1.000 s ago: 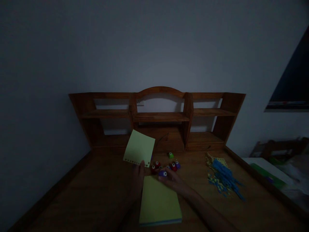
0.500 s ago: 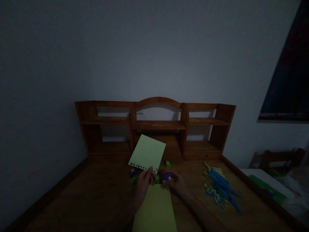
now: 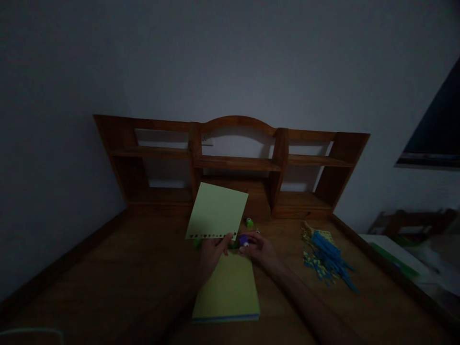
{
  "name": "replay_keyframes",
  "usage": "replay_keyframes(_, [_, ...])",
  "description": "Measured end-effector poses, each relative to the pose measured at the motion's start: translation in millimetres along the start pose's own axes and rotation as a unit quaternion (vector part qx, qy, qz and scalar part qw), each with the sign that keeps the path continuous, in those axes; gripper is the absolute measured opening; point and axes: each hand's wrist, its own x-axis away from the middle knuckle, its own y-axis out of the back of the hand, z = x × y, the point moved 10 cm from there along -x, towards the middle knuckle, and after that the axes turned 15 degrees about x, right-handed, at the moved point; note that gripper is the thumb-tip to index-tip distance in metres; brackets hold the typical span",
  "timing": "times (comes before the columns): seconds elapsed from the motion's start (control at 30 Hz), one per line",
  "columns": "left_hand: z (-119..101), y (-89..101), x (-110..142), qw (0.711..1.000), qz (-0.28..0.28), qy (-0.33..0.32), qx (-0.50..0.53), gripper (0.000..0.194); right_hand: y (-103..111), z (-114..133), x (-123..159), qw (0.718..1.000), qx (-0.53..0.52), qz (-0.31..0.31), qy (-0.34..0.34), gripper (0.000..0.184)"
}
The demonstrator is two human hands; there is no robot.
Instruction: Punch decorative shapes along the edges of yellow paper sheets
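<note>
A pale yellow-green sheet of paper is tilted above the desk, with a row of small shaped holes along its near edge. My left hand pinches that edge near its right corner. My right hand is closed around a small purple craft punch with a white knob, close beside the sheet's corner. I cannot tell whether the paper is inside the punch. Below my hands lies a stack of coloured paper. A green punch stands behind the hands, and another green one is partly hidden by the sheet.
A wooden shelf unit stands along the back of the wooden desk. To the right lies a pile of blue and yellow paper strips. Raised edges border the desk's sides. Beyond the right edge are a white surface and a chair.
The view has tipped downward, showing the stack's near edge. The sheet has turned so its punched edge lies more level. My right hand with the purple punch has come closer to the sheet's corner.
</note>
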Motion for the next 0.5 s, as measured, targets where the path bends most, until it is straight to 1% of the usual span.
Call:
replay_keyframes(0.13, [-2,-0.5,-1,1.0,0.008,-0.023,-0.017,0.046,0,-1,1,1.0,0.005,0.001,0.001,0.044])
replay_keyframes(0.33, [4,-2.6,-2,0.998,0.021,-0.053,-0.03,0.042,3,-10,-2,1.0,-0.015,-0.008,0.004,0.043])
replay_keyframes(0.5, [-2,-8.2,1,0.997,0.041,-0.061,-0.01,0.038,4,-4,-1,1.0,-0.006,-0.011,0.009,0.044])
